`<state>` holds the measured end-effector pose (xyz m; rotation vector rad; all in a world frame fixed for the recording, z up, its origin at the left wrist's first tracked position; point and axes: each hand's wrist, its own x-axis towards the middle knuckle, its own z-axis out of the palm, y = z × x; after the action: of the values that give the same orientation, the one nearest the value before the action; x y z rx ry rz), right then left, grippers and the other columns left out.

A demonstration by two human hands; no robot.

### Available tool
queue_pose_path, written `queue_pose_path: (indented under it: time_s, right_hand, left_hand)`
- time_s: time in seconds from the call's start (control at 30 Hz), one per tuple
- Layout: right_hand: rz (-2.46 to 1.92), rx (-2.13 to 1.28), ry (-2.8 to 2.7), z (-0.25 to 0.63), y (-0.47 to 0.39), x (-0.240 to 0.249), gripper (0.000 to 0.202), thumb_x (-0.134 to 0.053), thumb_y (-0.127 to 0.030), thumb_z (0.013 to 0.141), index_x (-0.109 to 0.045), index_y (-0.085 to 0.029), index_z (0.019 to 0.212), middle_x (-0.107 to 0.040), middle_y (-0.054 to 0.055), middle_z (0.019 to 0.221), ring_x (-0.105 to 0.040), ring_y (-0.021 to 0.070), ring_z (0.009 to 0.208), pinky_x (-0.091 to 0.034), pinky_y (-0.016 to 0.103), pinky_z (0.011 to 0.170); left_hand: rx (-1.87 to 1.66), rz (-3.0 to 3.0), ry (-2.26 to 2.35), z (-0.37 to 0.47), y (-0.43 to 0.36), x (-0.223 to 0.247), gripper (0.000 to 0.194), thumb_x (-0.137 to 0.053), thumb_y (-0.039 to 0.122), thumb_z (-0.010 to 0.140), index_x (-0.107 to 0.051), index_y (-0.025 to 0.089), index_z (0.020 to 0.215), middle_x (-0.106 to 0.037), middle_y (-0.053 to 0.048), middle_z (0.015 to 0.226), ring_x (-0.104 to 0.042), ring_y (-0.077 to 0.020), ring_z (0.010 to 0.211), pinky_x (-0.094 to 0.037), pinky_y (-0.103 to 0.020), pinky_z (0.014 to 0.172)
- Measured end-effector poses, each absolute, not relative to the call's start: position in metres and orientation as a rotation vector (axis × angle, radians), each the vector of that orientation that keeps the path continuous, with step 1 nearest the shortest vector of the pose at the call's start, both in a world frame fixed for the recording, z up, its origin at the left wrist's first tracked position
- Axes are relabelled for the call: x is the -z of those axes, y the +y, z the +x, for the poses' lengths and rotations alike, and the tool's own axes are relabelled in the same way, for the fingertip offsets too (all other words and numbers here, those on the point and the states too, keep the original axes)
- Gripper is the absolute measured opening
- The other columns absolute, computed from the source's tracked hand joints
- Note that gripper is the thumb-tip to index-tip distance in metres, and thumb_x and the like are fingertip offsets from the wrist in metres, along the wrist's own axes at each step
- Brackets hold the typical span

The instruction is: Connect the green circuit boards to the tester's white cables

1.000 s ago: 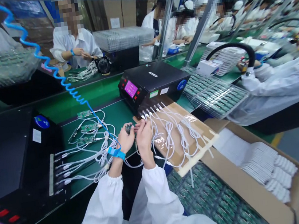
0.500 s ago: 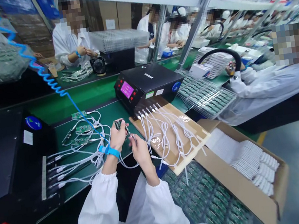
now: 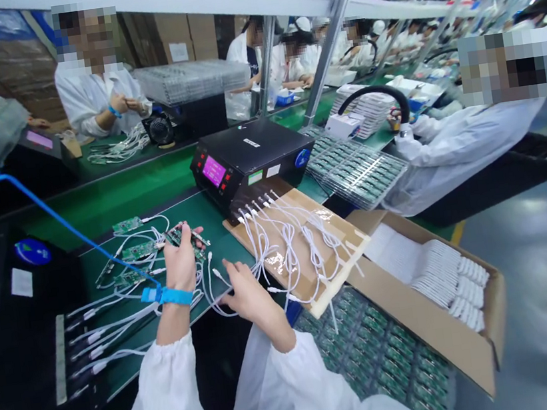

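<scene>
My left hand (image 3: 180,261), with a blue wrist strap (image 3: 167,295) around its wrist, is closed on green circuit boards (image 3: 200,239) that stick out past the fingers. How many boards it grips is hard to make out. To its right, my right hand (image 3: 254,296) has thumb and index finger apart, with nothing between them. White cables (image 3: 210,287) with small plugs loop between the two hands, close to the right fingertips. Left of my left hand, several circuit boards (image 3: 128,225) lie on the green bench (image 3: 153,211) with white cables plugged into them.
A black tester (image 3: 257,153) with a lit screen stands behind a cardboard sheet (image 3: 301,228) carrying cables. Another black box (image 3: 11,320) is at left. An open carton (image 3: 419,313) of white cables and trays of boards (image 3: 388,351) lie right. A co-worker's sleeve (image 3: 449,161) is beyond.
My left hand has moved left and down with the boards, toward the boards on the bench. My right hand has come away from them and its fingers have spread. The view has shifted right.
</scene>
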<state>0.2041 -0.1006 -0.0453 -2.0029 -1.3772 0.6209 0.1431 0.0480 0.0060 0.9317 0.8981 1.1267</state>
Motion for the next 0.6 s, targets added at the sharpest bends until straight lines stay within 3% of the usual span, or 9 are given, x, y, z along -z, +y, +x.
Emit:
queue_pose_path:
  time_s: [0.1, 0.17, 0.27, 0.33, 0.4, 0.6]
  right_hand:
    - [-1.819, -0.744, -1.594, 0.222, -0.14, 0.02, 0.101, -0.095, -0.031, 0.07, -0.047, -0.027, 0.159, -0.055, 0.014, 0.151, -0.049, 0.0335, 0.145, -0.045, 0.043, 0.117]
    - [-1.783, -0.716, -1.639, 0.243, -0.158, 0.002, 0.077, -0.089, -0.035, 0.079, -0.058, -0.03, 0.15, -0.061, 0.011, 0.146, -0.056, 0.0301, 0.139, -0.046, 0.038, 0.113]
    - [-2.001, -0.458, -1.472, 0.285, -0.152, -0.017, 0.026, -0.06, -0.028, 0.102, -0.073, -0.025, 0.125, -0.075, 0.008, 0.112, -0.07, 0.0247, 0.106, -0.049, 0.035, 0.097]
    - [-2.182, -0.318, -1.376, 0.311, -0.129, -0.021, 0.025, -0.051, -0.019, 0.104, -0.076, -0.019, 0.105, -0.075, 0.009, 0.094, -0.069, 0.0231, 0.089, -0.047, 0.032, 0.086]
    - [-2.324, -0.254, -1.375, 0.331, -0.101, -0.019, 0.025, -0.051, -0.013, 0.102, -0.075, -0.015, 0.095, -0.074, 0.012, 0.09, -0.067, 0.0226, 0.082, -0.044, 0.031, 0.078]
    - [-2.421, -0.219, -1.433, 0.345, -0.06, -0.008, 0.02, -0.055, -0.012, 0.1, -0.074, -0.012, 0.098, -0.076, 0.019, 0.1, -0.071, 0.0259, 0.086, -0.04, 0.031, 0.072]
  left_hand:
    - [-1.094, 0.891, 0.887, 0.135, 0.033, -0.012, 0.051, -0.089, 0.045, 0.073, -0.06, 0.017, 0.104, -0.075, -0.005, 0.083, -0.051, -0.0077, 0.053, -0.044, -0.022, 0.056]
    - [-1.072, 0.887, 0.898, 0.13, 0.028, -0.017, 0.051, -0.09, 0.043, 0.073, -0.061, 0.017, 0.105, -0.075, -0.004, 0.083, -0.051, -0.0081, 0.054, -0.046, -0.023, 0.059]
    - [-1.06, 0.891, 0.915, 0.126, 0.023, -0.024, 0.044, -0.087, 0.039, 0.077, -0.063, 0.017, 0.107, -0.076, -0.006, 0.086, -0.051, -0.008, 0.055, -0.046, -0.023, 0.058]
    - [-1.048, 0.897, 0.929, 0.125, 0.019, -0.029, 0.039, -0.083, 0.036, 0.081, -0.064, 0.016, 0.109, -0.077, -0.008, 0.09, -0.05, -0.0078, 0.055, -0.046, -0.022, 0.056]
    - [-1.031, 0.905, 0.948, 0.125, 0.015, -0.033, 0.038, -0.082, 0.035, 0.083, -0.065, 0.016, 0.111, -0.077, -0.009, 0.093, -0.05, -0.0079, 0.055, -0.046, -0.022, 0.056]
    - [-0.998, 0.948, 0.953, 0.125, 0.007, -0.037, 0.04, -0.083, 0.037, 0.082, -0.067, 0.017, 0.113, -0.076, -0.006, 0.091, -0.052, -0.009, 0.057, -0.049, -0.023, 0.056]
